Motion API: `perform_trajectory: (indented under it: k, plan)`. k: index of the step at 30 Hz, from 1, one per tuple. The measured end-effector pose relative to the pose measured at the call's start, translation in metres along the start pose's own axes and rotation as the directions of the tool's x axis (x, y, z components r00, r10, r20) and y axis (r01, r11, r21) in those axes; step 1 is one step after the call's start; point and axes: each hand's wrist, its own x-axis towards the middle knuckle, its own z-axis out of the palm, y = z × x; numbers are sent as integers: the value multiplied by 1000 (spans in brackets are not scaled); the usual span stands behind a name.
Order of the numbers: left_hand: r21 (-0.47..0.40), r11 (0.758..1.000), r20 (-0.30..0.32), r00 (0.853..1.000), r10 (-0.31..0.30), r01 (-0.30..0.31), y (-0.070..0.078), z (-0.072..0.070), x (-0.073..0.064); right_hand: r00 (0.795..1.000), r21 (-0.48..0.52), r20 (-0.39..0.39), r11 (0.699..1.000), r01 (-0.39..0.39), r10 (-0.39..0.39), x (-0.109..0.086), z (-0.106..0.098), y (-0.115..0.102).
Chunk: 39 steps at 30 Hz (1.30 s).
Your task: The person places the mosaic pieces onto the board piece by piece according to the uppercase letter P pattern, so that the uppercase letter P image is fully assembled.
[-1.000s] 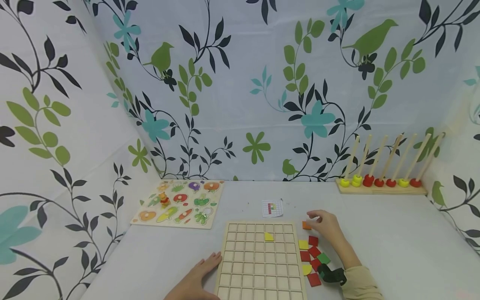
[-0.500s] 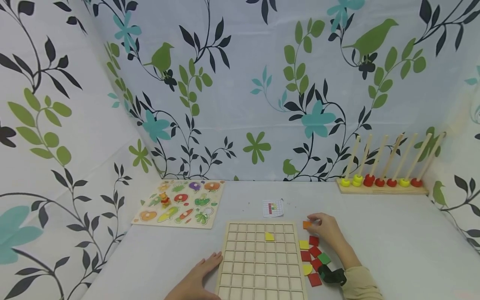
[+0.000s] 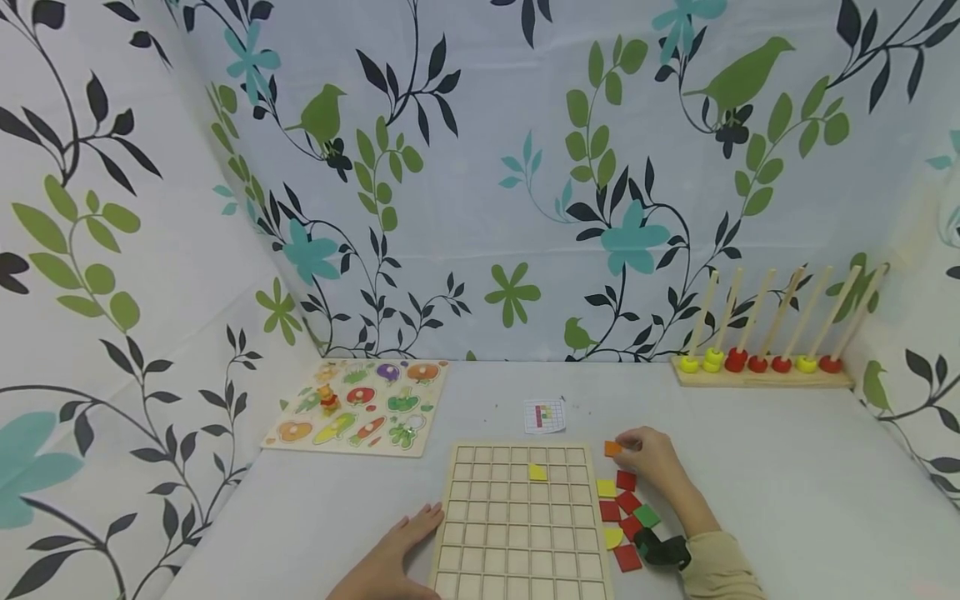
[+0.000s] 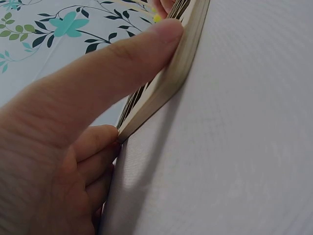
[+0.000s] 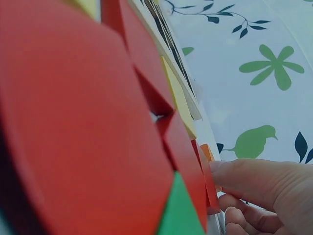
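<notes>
A wooden grid board (image 3: 491,537) lies at the front centre, with one yellow tile (image 3: 537,472) in a cell near its far side. My left hand (image 3: 393,557) rests at the board's left edge, fingers along the side. In the left wrist view the thumb (image 4: 132,56) lies on the rim, on one side of a corner. Beyond the board's far right corner, my right hand (image 3: 654,457) pinches a small orange tile (image 3: 612,448) at the tabletop. The right wrist view shows the thumb against the orange tile (image 5: 207,152), partly hidden behind red tiles.
Several red tiles (image 3: 628,558), yellow tiles (image 3: 606,488) and a green tile (image 3: 647,517) lie right of the board, near the dark wrist strap (image 3: 663,550). Behind stand a printed pattern card (image 3: 544,417), a vegetable puzzle (image 3: 360,408) and a peg stand with rings (image 3: 765,375).
The right hand's fingertips have come down and closed on the orange tile, which has barely shifted. The left hand and the board stay where they were.
</notes>
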Motion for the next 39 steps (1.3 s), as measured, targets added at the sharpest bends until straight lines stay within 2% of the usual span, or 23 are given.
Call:
perform_trajectory:
  k: [4, 10, 15, 23, 31, 39]
  plan:
    - [8, 1000, -3, 1000, -14, 14, 1, -2, 1, 1000, -5, -15, 1000, -1, 1, 2, 0, -3]
    - [48, 999, -9, 1000, -6, 6, 1, -3, 2, 996, -3, -46, 998, 70, -70, 0, -4, -13]
    - [37, 999, -4, 1000, -17, 17, 0, -2, 1, 994, -15, -59, 995, 95, -96, -4, -8, -22]
    - [-8, 1000, 5, 1000, -24, 24, 0, -1, 0, 975, -24, -88, 979, 202, -203, -8, -9, -34]
    - [-12, 1000, 9, 1000, -3, 3, -2, 1, 0, 975, -22, -46, 976, 215, -216, -6, -6, -47]
    - [-28, 999, 22, 999, -40, 41, -2, 0, 1, 962, 30, -7, 962, 273, -272, -4, 4, -66]
